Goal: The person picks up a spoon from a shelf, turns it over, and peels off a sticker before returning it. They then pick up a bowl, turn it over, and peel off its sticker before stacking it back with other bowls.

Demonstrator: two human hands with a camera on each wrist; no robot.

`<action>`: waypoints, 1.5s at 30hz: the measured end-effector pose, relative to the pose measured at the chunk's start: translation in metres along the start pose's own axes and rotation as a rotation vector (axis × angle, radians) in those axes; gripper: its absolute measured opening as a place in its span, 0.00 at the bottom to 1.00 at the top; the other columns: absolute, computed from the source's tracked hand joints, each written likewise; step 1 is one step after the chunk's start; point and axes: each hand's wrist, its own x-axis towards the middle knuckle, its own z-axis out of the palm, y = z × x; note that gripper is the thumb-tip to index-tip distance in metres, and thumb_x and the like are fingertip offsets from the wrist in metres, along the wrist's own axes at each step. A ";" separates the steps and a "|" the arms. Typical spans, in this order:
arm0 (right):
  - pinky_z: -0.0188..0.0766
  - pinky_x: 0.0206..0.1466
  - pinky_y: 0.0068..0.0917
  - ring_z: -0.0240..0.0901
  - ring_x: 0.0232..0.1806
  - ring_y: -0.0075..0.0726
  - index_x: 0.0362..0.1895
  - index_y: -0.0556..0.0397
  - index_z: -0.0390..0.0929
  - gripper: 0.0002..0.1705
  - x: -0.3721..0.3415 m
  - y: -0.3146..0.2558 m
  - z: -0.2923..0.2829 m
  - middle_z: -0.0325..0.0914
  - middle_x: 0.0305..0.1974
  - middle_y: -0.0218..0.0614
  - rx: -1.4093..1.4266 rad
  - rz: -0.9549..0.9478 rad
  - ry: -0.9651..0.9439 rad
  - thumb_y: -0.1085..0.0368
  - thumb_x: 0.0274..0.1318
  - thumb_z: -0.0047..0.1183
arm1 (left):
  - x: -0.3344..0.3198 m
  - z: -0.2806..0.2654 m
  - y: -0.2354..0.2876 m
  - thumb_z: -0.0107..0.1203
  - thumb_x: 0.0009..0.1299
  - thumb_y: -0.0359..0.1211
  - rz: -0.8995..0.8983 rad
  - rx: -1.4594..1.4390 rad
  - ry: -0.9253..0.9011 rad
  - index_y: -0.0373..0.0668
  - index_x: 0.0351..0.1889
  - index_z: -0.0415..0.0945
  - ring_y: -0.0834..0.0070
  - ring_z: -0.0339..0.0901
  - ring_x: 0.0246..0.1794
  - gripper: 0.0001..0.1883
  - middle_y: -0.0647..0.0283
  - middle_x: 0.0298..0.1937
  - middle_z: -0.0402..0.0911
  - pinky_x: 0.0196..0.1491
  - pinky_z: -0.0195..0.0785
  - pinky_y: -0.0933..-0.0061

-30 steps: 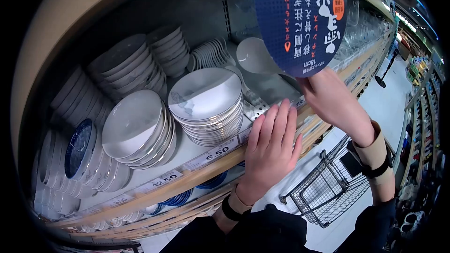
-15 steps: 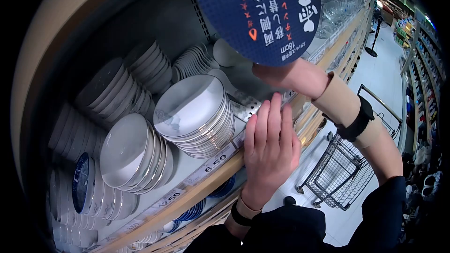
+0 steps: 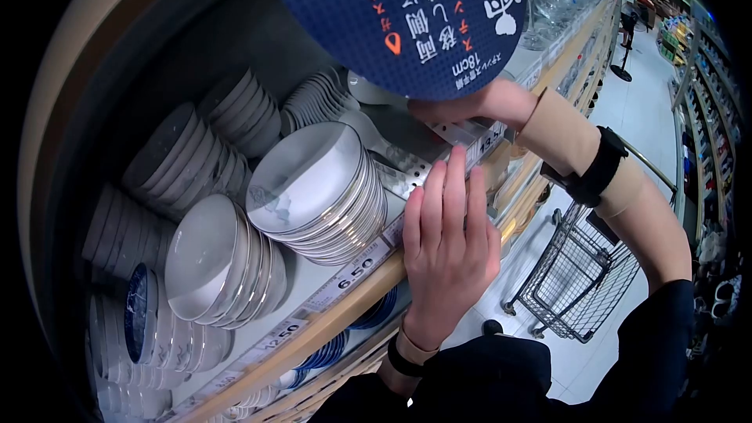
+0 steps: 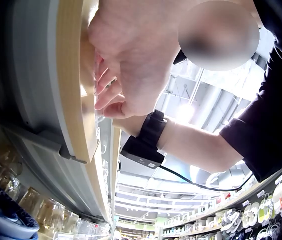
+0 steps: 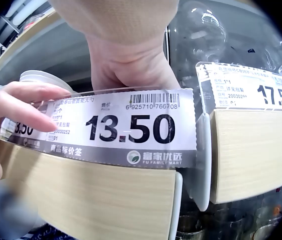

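My left hand [image 3: 450, 251] lies with straight fingers on the price-tag strip [image 5: 141, 130] at the shelf's front edge. Its palm [image 4: 141, 65] shows from below in the left wrist view. My right hand [image 3: 478, 106] reaches over the same edge; its fingers are hidden by a blue round label [image 3: 407, 23] in the head view and by the strip in the right wrist view, so I cannot tell what they hold. Beside the left fingertips lies a white perforated spoon [image 3: 407, 164]. A stack of white gold-rimmed bowls [image 3: 305, 180] stands to their left.
More bowls [image 3: 207, 258] stand tilted in stacks at the left, with nested white spoons [image 3: 321, 102] behind. Glassware [image 3: 564, 0] lines the shelf farther right. A wire shopping cart [image 3: 580, 282] stands on the aisle floor.
The right hand has moved left and deeper over the shelf. The blue label has shifted left and looks larger. The left hand stays on the edge, while the head view has turned somewhat.
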 end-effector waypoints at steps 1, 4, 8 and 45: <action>0.85 0.25 0.32 0.83 0.43 0.45 0.61 0.59 0.74 0.27 0.002 0.002 0.000 0.80 0.50 0.48 0.021 -0.006 -0.003 0.61 0.59 0.49 | 0.001 0.000 0.000 0.58 0.55 0.29 -0.002 0.003 -0.001 0.40 0.61 0.72 0.56 0.67 0.67 0.31 0.53 0.68 0.70 0.69 0.54 0.52; 0.87 0.28 0.33 0.83 0.43 0.45 0.66 0.57 0.69 0.30 0.015 0.018 0.005 0.79 0.52 0.49 0.068 -0.040 -0.010 0.62 0.59 0.49 | 0.002 -0.001 0.002 0.58 0.55 0.29 -0.013 0.017 -0.010 0.40 0.60 0.73 0.57 0.68 0.66 0.30 0.53 0.68 0.70 0.68 0.54 0.53; 0.86 0.28 0.32 0.83 0.40 0.45 0.67 0.56 0.68 0.31 0.026 0.035 0.010 0.79 0.51 0.49 -0.012 -0.156 -0.014 0.62 0.59 0.49 | 0.003 -0.002 0.003 0.58 0.55 0.29 -0.027 0.035 -0.025 0.41 0.59 0.74 0.57 0.68 0.66 0.29 0.54 0.67 0.71 0.68 0.54 0.53; 0.79 0.35 0.38 0.84 0.32 0.47 0.39 0.71 0.80 0.26 0.009 0.055 0.008 0.83 0.32 0.53 0.020 -0.423 0.106 0.53 0.56 0.59 | 0.004 0.001 0.007 0.56 0.58 0.32 -0.052 0.150 -0.037 0.46 0.52 0.81 0.60 0.70 0.64 0.22 0.57 0.65 0.75 0.68 0.53 0.54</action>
